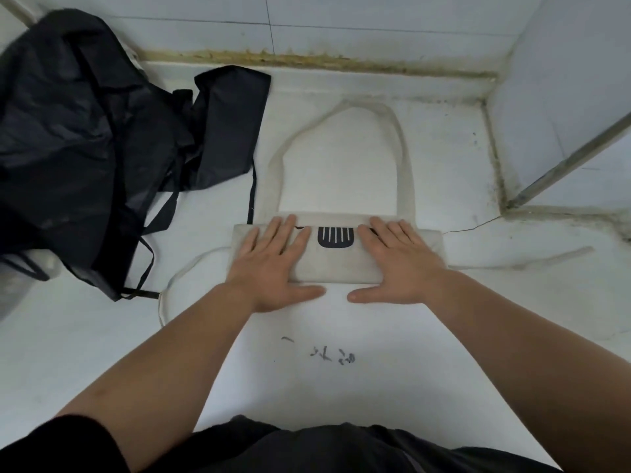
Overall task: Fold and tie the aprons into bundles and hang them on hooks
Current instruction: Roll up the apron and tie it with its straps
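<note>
Here left hand (273,264) and right hand (396,264), grips spread flat, press the folded apron (336,264).

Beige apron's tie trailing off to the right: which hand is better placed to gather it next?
Probably the right hand: it lies flat on the right end of the folded beige apron, where that tie comes out. The left hand presses the opposite end and would have to cross over.

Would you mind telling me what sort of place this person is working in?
Probably a back-of-house kitchen or utility corner: a white counter meets tiled walls along a grimy, stained sealant seam, and black aprons lie heaped at its left.
</note>
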### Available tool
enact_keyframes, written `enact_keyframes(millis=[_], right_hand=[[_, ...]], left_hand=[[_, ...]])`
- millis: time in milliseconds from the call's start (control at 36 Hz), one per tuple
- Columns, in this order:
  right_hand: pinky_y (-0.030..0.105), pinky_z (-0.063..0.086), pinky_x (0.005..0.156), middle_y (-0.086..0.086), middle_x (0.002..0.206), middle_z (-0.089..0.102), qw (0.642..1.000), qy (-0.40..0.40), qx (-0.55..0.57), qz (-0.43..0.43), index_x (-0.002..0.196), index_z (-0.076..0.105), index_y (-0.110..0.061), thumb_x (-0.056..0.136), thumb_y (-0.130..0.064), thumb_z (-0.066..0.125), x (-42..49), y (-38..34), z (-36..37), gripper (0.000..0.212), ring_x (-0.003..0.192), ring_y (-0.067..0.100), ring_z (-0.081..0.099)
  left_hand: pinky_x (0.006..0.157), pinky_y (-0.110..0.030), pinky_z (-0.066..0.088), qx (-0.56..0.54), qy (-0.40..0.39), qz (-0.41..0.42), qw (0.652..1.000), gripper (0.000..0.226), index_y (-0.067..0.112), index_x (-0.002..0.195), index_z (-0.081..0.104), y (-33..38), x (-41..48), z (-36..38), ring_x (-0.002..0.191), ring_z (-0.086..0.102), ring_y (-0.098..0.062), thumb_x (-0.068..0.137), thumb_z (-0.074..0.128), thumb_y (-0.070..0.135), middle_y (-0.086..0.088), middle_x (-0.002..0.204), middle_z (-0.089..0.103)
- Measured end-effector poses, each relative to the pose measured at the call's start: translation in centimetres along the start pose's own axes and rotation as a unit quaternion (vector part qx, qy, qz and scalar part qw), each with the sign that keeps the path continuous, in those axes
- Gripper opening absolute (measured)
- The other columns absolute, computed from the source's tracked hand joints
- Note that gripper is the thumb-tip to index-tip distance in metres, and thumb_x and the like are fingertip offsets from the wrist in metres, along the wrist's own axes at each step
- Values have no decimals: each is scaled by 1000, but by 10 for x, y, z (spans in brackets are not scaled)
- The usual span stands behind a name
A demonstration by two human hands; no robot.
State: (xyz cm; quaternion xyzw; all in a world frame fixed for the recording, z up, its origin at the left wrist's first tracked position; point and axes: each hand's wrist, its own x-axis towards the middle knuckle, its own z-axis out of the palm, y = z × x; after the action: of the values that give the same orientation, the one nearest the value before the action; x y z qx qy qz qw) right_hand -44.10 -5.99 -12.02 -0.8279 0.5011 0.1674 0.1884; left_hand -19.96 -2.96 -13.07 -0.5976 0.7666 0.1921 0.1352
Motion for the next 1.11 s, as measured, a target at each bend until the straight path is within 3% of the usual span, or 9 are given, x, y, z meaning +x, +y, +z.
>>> enact_keyframes(millis=[194,278,417,500,611,694,833,917,1111], right_hand=[[35,-5,119,1,159,2,1000,23,3,-15,151,6,-21,79,-78,36,-4,-2,1,96,144,20,6],[32,13,117,-1,150,24,999,25,38,-20,146,26,-20,66,-85,23,-8,-2,-5,103,135,24,25],[29,41,84,-1,108,62,990,-41,135,21,114,66,-19,83,-66,51,-6,8,-48,59,109,21,57],[28,37,65,1,76,58,987,-72,137,50,78,67,-10,84,-68,47,0,16,-74,62,74,15,54],[30,42,75,4,97,65,995,-8,78,56,92,70,-10,87,-62,49,12,22,-91,56,88,19,56],[35,42,92,2,123,59,994,54,40,86,121,59,-22,95,-50,46,18,21,-90,41,113,23,52],[40,23,109,11,148,34,996,55,-60,41,146,29,-21,99,-46,17,24,-6,-44,55,132,30,36],[44,-6,117,3,161,0,998,23,-32,38,153,3,-25,98,-55,17,20,-18,-12,64,145,27,8],[36,-8,117,3,160,2,993,74,-17,90,152,6,-23,80,-64,-10,13,10,8,84,144,26,9]], left_hand=[[117,-32,-11,-49,11,3,999,99,35,152,-5,-8,-8,-4,145,-17,-8,79,49,74,10,159,-18],[118,-34,5,-58,41,15,997,93,32,152,18,-4,-12,-13,146,6,-11,73,51,69,9,160,5],[88,-31,44,-149,-19,-17,988,22,32,104,68,-4,-7,-54,109,53,-16,85,57,34,8,112,54],[72,-30,40,-151,-65,-27,986,29,14,75,62,-4,2,-82,89,55,-24,95,48,29,-2,81,57],[70,-29,35,-115,-58,-42,991,37,11,68,49,-6,17,-101,82,49,-22,98,45,32,0,73,49],[84,-34,41,2,1,-33,999,25,18,107,59,-6,27,-98,105,55,-26,95,43,34,0,107,60],[113,-39,25,38,7,59,998,57,17,150,22,33,27,-46,142,25,-26,99,37,38,-8,157,20],[118,-42,-7,-1,-3,27,1000,73,19,153,-7,45,17,-11,147,-13,-22,97,21,58,-3,160,-16],[116,-36,-16,-21,41,-40,998,65,34,150,-13,23,10,5,145,-22,-14,95,7,62,3,158,-25]])
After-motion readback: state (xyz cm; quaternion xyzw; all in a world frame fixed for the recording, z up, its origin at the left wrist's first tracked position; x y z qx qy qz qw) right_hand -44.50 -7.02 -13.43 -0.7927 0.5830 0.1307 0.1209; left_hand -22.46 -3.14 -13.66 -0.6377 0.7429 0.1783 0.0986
